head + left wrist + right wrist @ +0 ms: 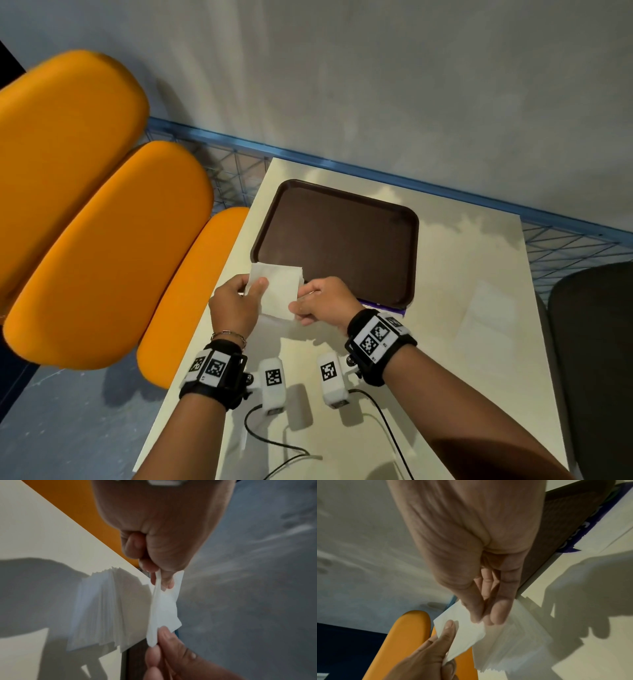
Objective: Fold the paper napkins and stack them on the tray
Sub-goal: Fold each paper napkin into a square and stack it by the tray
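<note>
A single white napkin (279,294) is held just above the cream table (445,267), off the near-left corner of the dark brown tray (342,240). My left hand (253,286) pinches its left edge with the thumb on top. My right hand (301,301) pinches its right edge. In the left wrist view the napkin (164,608) hangs bowed between the left hand (161,580) and the right hand's fingertips (163,639). A thick stack of napkins (99,608) lies on the table beneath. The right wrist view shows the napkin (462,630), the stack (513,642) and the right hand (485,619). Nothing lies on the tray.
Orange padded chairs (102,240) stand left of the table, with a black chair (596,359) at the right. A blue wire rack (565,240) and a grey wall lie behind. A purple packet (380,305) pokes out under the tray's near edge. A flat white sheet (486,318) lies at right.
</note>
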